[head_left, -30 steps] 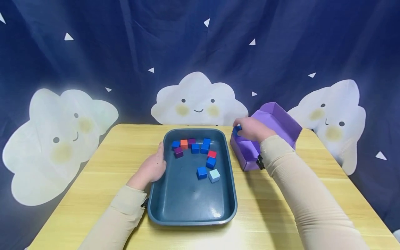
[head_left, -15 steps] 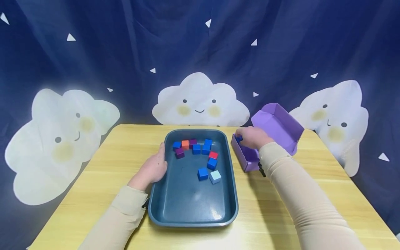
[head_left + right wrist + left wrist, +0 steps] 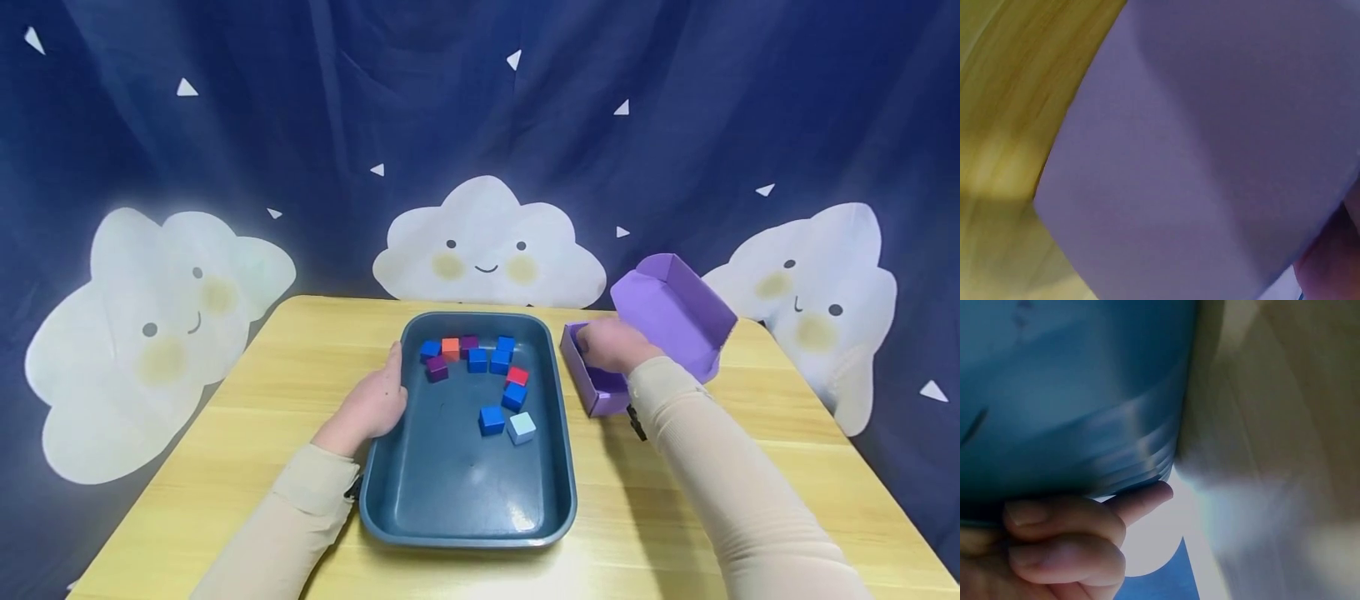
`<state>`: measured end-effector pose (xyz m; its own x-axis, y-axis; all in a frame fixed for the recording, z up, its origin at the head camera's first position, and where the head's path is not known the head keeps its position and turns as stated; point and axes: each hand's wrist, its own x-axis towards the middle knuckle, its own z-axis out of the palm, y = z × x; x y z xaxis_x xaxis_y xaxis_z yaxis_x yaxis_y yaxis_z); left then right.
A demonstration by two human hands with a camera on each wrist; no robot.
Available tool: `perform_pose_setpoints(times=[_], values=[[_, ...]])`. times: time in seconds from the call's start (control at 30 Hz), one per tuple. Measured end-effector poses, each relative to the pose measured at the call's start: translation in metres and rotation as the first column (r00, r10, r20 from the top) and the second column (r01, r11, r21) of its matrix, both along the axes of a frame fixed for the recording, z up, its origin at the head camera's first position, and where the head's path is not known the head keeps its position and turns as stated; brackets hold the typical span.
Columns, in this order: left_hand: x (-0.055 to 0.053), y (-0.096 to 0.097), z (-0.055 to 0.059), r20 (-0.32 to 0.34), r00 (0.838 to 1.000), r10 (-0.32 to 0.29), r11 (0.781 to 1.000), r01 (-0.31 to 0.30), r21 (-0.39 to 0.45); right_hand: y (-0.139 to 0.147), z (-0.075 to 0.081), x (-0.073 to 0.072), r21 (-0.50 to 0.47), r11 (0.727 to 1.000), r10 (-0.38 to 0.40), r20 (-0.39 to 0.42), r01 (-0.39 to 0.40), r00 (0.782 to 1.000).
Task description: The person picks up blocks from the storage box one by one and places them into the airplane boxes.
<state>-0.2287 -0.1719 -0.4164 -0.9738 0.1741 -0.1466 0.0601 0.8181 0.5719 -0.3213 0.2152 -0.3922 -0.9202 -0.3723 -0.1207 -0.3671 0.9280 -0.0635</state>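
My left hand (image 3: 371, 400) grips the left rim of a dark blue-grey tray (image 3: 468, 537), index finger stretched along the edge. In the left wrist view, curled fingers (image 3: 1063, 559) press against the tray's outer wall (image 3: 1085, 381). Reaching down into an opened purple box (image 3: 581, 379), my right hand (image 3: 618, 344) pinches a blue cube, mostly hidden behind the hand and box wall. Blue cubes (image 3: 491, 420), purple cubes (image 3: 437, 369), an orange cube (image 3: 450, 348), a red cube (image 3: 517, 377) and a pale blue cube (image 3: 522, 427) lie in the tray.
Tray and box stand side by side on a light wooden table (image 3: 247, 400). The box lid (image 3: 667, 321) is folded back to the right. Behind the table hangs a dark blue curtain (image 3: 420, 100) with cloud faces.
My right hand has lowered the blue cube from above the box's far left corner down inside it. The left hand keeps its place on the tray. The whole head view has shifted slightly.
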Motion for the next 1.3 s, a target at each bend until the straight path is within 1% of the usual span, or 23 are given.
perform_pose_setpoints(times=[0.1, 0.27, 0.43, 0.6, 0.67, 0.8, 0.87, 1.03, 1.17, 1.23, 1.3], values=[[-0.001, 0.0, 0.0, 0.006, 1.0, -0.003, 1.0, 0.003, 0.004, 0.003, 0.001, 0.002, -0.032, 0.999, 0.027, 0.055, -0.025, 0.998], [-0.002, -0.001, -0.001, 0.005, 1.0, -0.004, 1.0, 0.004, -0.006, 0.008, -0.001, 0.005, -0.061, 0.995, 0.09, 0.089, -0.084, 0.992], [-0.003, 0.0, -0.001, -0.002, 1.0, -0.007, 1.0, 0.007, -0.006, 0.01, 0.0, 0.009, -0.023, 0.994, 0.105, 0.098, -0.103, 0.99], [0.0, 0.001, -0.002, 0.015, 1.0, -0.002, 1.0, 0.002, 0.006, 0.009, 0.002, 0.018, 0.029, 0.988, 0.15, 0.109, -0.154, 0.983], [0.0, 0.001, -0.002, 0.016, 1.0, 0.001, 1.0, -0.001, 0.009, 0.01, 0.003, 0.02, 0.032, 0.982, 0.182, 0.107, -0.186, 0.977], [-0.001, 0.001, -0.001, -0.005, 1.0, 0.006, 1.0, -0.006, 0.007, 0.01, 0.005, 0.021, 0.026, 0.975, 0.216, 0.113, -0.22, 0.97], [-0.002, 0.001, -0.002, -0.012, 1.0, 0.008, 1.0, -0.008, 0.002, 0.01, 0.004, 0.022, 0.024, 0.976, 0.21, 0.133, -0.215, 0.969], [-0.003, 0.004, -0.003, -0.026, 1.0, 0.003, 1.0, -0.003, -0.007, 0.011, 0.003, 0.026, 0.029, 0.984, 0.167, 0.179, -0.175, 0.97], [-0.006, 0.007, -0.004, -0.03, 1.0, 0.004, 1.0, -0.004, 0.012, 0.011, 0.006, 0.031, 0.027, 0.988, 0.147, 0.192, -0.154, 0.97], [-0.006, 0.008, -0.004, -0.025, 1.0, 0.007, 1.0, -0.006, 0.024, 0.011, 0.009, 0.033, 0.025, 0.988, 0.144, 0.167, -0.151, 0.975], [-0.007, 0.009, -0.003, -0.016, 1.0, 0.009, 1.0, -0.009, 0.03, 0.01, 0.016, 0.036, 0.024, 0.99, 0.133, 0.12, -0.137, 0.984]])
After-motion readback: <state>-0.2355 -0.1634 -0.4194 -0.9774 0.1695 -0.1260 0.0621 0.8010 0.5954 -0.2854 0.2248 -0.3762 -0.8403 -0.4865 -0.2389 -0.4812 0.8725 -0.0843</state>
